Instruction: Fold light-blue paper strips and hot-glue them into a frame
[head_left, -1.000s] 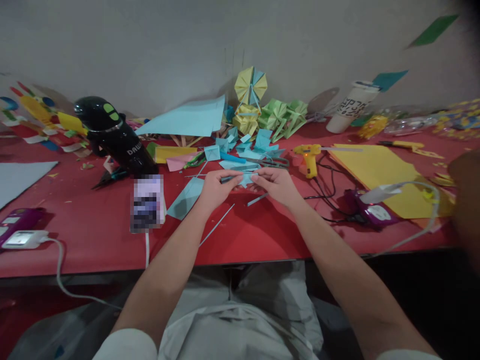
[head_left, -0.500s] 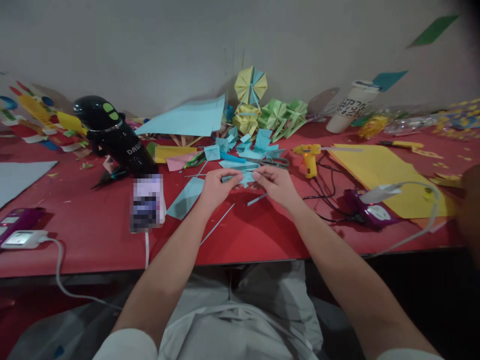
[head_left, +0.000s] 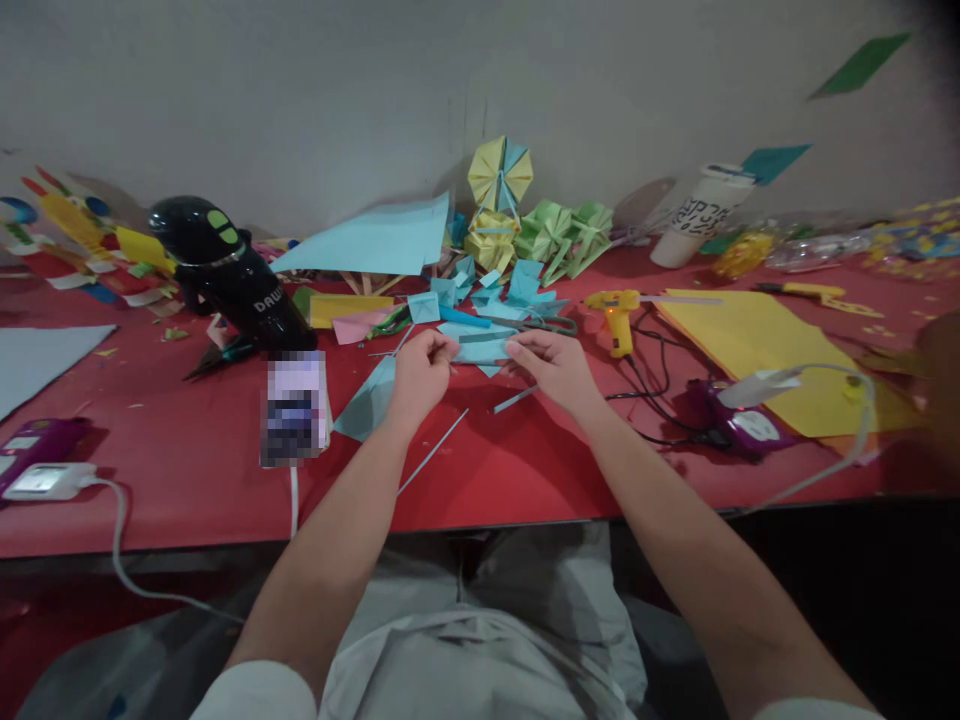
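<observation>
My left hand (head_left: 420,372) and my right hand (head_left: 551,367) hold a small folded light-blue paper piece (head_left: 481,350) between them, just above the red table (head_left: 525,470). Both hands pinch its ends with closed fingers. Thin blue paper strips (head_left: 435,450) lie on the table under my hands. A blue paper triangle (head_left: 367,400) lies beside my left hand. Several folded blue pieces (head_left: 517,285) are heaped just beyond the hands, with scissors (head_left: 551,324) among them.
A yellow glue gun (head_left: 616,315) with black cord sits right of my hands, near yellow sheets (head_left: 757,335) and a purple device (head_left: 739,425). A black bottle (head_left: 225,275) leans at the left. Green and yellow paper fans (head_left: 540,225) stand by the wall. A white cup (head_left: 694,215) is behind.
My hands have drawn slightly apart and the blue paper piece is stretched wider and flatter between them. My left hand has curled more into a fist.
</observation>
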